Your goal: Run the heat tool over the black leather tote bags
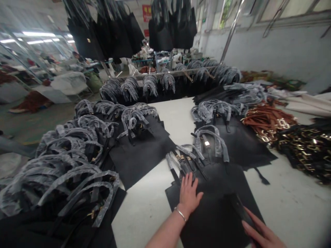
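A flat black handbag (214, 206) lies before me on the white table, its handles (192, 151) in clear plastic wrap. My left hand (190, 194) rests flat on its upper part, fingers spread, near several dark straps with gold-coloured metal fittings (182, 157). At the lower right, my right hand (261, 232) grips a long black object (239, 206), held over the bag's right side; blur hides its exact kind. Just beyond lies another black bag (243, 141) with wrapped handles and a shiny metal plate (207, 143).
Piles of black bags with plastic-wrapped handles (69, 168) fill the left side. Brown straps (266, 119) and black straps with gold buckles (307, 148) are heaped at the right. Finished-looking bags (172, 29) hang overhead, and a rail (155, 75) with more bags runs behind the table (144, 206).
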A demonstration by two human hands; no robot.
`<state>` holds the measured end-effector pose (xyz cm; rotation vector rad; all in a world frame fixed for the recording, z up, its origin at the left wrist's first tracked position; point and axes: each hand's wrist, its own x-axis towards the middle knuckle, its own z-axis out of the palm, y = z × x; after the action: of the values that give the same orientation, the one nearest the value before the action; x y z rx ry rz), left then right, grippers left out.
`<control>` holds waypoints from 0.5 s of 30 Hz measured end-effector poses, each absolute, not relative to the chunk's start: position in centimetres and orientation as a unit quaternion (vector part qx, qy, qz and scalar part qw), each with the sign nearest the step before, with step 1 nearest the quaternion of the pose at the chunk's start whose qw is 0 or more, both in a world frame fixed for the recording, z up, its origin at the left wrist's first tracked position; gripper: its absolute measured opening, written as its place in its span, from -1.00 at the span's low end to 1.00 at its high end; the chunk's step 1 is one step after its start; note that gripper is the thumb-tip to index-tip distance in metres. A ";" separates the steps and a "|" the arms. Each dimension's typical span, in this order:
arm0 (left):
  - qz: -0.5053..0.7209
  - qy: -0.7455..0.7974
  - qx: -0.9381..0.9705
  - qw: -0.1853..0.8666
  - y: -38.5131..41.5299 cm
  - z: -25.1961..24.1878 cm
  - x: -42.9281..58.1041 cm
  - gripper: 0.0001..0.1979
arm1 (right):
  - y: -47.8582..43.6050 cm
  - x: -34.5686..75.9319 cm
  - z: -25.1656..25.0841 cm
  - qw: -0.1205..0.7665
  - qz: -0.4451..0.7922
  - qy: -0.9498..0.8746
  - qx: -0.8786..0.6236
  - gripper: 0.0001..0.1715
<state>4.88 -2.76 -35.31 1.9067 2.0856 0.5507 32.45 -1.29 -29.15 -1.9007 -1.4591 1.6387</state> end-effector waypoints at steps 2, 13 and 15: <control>0.188 0.709 0.667 0.132 -3.9 -35.1 5.4 -0.38 | -0.7 31.3 -28.6 0.108 0.581 -0.503 -0.631 0.01; 0.179 0.691 0.688 0.127 -7.7 -34.9 8.4 -0.44 | 4.4 25.9 -27.6 0.074 0.668 -0.500 -0.545 -0.14; 0.171 0.694 0.689 0.121 -7.8 -34.9 8.5 -0.44 | 5.3 24.6 -27.5 0.068 0.674 -0.503 -0.537 -0.19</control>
<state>8.55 -7.84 -34.92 2.0129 2.0264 0.5009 24.56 5.33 -27.54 -1.6169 -1.5156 2.0308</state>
